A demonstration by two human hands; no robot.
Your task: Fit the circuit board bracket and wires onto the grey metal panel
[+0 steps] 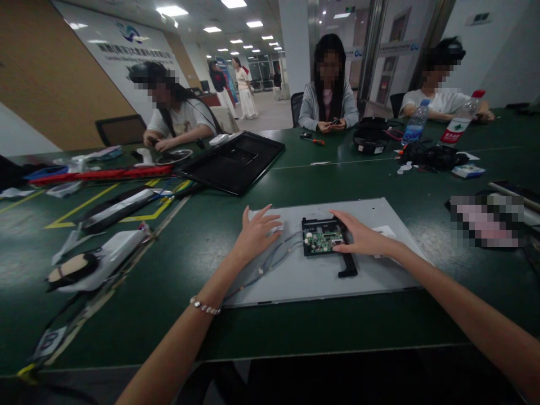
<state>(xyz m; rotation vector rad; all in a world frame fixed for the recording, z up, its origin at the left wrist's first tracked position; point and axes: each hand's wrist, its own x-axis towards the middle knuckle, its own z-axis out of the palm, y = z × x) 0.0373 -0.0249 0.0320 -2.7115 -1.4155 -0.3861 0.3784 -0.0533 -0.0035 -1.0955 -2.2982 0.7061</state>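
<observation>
A flat grey metal panel lies on the green table before me. On its middle sits a green circuit board in a black plastic bracket, whose arm reaches toward me. Thin grey cables run from the board's left side across the panel to its near left edge. My right hand grips the right side of the bracket, thumb at the board and fingers at the far edge. Over the panel's far left part, my left hand has its fingers spread, beside the cables, holding nothing I can see.
A black monitor casing lies beyond the panel to the left. Power strips and red material lie farther left. Bottles, a black case and an orange-handled screwdriver stand or lie across the table, where several people sit.
</observation>
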